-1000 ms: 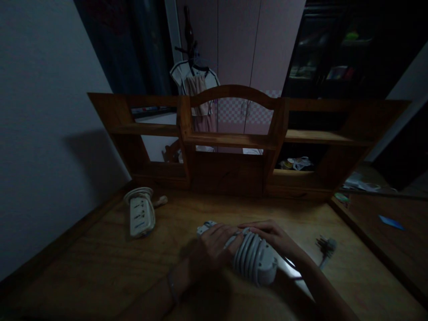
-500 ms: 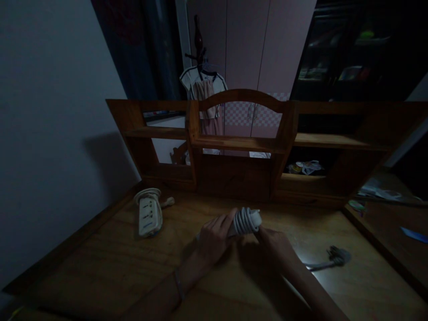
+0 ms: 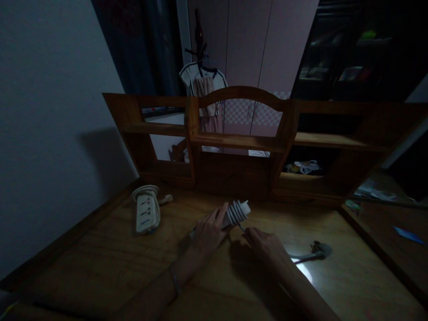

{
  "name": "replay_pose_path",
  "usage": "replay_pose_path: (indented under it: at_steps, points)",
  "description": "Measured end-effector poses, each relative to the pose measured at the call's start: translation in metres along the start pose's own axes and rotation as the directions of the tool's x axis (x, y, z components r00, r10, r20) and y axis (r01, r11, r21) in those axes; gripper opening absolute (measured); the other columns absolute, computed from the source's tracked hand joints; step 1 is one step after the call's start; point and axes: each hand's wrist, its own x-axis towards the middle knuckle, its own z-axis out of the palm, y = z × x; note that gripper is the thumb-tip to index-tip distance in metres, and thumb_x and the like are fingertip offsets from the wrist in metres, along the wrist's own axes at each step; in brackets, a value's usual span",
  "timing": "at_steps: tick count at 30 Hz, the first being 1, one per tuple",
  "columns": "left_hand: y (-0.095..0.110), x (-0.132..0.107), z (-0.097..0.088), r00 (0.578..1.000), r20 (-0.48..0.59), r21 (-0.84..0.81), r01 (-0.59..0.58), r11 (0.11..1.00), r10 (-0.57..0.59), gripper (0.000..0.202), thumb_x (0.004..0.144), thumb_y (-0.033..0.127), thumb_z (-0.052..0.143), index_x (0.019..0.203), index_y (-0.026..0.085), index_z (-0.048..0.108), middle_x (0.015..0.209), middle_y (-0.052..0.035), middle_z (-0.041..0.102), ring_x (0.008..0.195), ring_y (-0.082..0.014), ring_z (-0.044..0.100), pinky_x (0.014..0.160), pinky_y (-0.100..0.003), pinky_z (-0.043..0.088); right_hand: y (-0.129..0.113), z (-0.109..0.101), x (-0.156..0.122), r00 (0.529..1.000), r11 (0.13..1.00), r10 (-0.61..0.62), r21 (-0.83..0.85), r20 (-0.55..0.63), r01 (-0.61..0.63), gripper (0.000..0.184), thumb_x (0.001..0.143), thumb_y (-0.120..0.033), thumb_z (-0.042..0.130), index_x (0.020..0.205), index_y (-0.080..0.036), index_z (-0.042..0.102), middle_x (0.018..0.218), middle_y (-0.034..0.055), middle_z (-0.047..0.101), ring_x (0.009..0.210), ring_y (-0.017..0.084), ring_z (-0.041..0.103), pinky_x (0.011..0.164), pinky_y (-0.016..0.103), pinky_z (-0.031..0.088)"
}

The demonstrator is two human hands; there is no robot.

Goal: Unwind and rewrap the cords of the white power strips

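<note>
My left hand (image 3: 211, 226) is wrapped over a pale power strip, with one end poking out beyond my fingers. Several turns of grey cord (image 3: 236, 213) circle that far end. Just to the right, my right hand (image 3: 264, 243) pinches the cord where it leaves the coils. On the desktop beyond my right forearm lies the cord's plug (image 3: 321, 250), joined to a short run of cable. A second power strip (image 3: 147, 214), white with its cord wound at the top, rests at the left of the desk. Most of the held strip is hidden under my left hand.
A wooden shelf unit (image 3: 234, 141) stands along the back of the desk (image 3: 110, 263). Its lower right cubby holds a plastic bag (image 3: 309, 167). A wall (image 3: 50, 133) borders the left side. A lower surface with a blue item (image 3: 408, 234) lies at right.
The coiled end of the strip has shifted left and slightly up. My right hand has drawn a little away from the coils with the cord. The plug has slid left.
</note>
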Motion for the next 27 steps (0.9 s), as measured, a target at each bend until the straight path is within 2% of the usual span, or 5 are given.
replay_pose_path:
  at_steps: [5,8,12,17,27]
  points:
    - [0.001,0.007,-0.011,0.982,-0.076,-0.294,0.144,0.945,-0.173,0.068,0.080,0.049,0.067,0.140,0.029,0.039,0.122,-0.0063,0.062,0.102,-0.0249,0.062,0.086,-0.032,0.046,-0.001,-0.011,0.002,0.985,0.996,-0.091,-0.022,-0.144,0.089,0.012,0.098,-0.024,0.046,0.090,-0.019,0.053,0.074,0.0000,0.060,0.056,0.014,0.056,0.051,0.026,0.028]
    - [-0.004,0.013,-0.012,0.926,-0.073,-0.576,0.263,0.774,-0.370,0.062,0.076,0.055,0.068,0.127,0.023,0.052,0.112,-0.0080,0.065,0.097,-0.0238,0.064,0.080,-0.029,0.049,-0.004,-0.018,0.002,0.959,0.988,-0.151,-0.043,-0.239,0.145,0.008,0.098,-0.021,0.047,0.094,-0.019,0.054,0.070,-0.0017,0.055,0.053,0.013,0.051,0.052,0.026,0.028]
    - [-0.018,0.020,-0.003,0.865,0.206,-0.823,0.406,0.397,-0.457,0.056,0.076,0.061,0.064,0.108,0.015,0.058,0.093,-0.0102,0.068,0.075,-0.0204,0.067,0.063,-0.027,0.052,-0.009,-0.024,-0.001,0.934,0.975,-0.223,-0.066,-0.278,0.213,0.005,0.097,-0.017,0.050,0.097,-0.018,0.055,0.068,-0.0030,0.052,0.053,0.011,0.047,0.053,0.026,0.028]
    - [-0.024,0.018,0.004,0.754,0.597,-0.781,0.624,0.015,-0.274,0.057,0.073,0.063,0.065,0.095,0.012,0.060,0.080,-0.0107,0.066,0.061,-0.0171,0.063,0.050,-0.023,0.049,-0.009,-0.029,-0.005,0.920,0.964,-0.264,-0.086,-0.289,0.250,0.003,0.095,-0.016,0.053,0.096,-0.016,0.056,0.065,-0.0030,0.050,0.053,0.011,0.043,0.053,0.027,0.026]
    - [-0.010,0.005,0.020,0.690,0.723,-0.679,0.715,0.165,-0.012,0.059,0.079,0.066,0.057,0.102,0.012,0.059,0.077,-0.0094,0.065,0.057,-0.0162,0.062,0.049,-0.024,0.049,-0.012,-0.036,-0.010,0.843,0.946,-0.315,-0.079,-0.435,0.313,0.019,0.093,-0.014,0.058,0.111,-0.011,0.055,0.062,-0.0023,0.051,0.053,0.010,0.044,0.053,0.027,0.029]
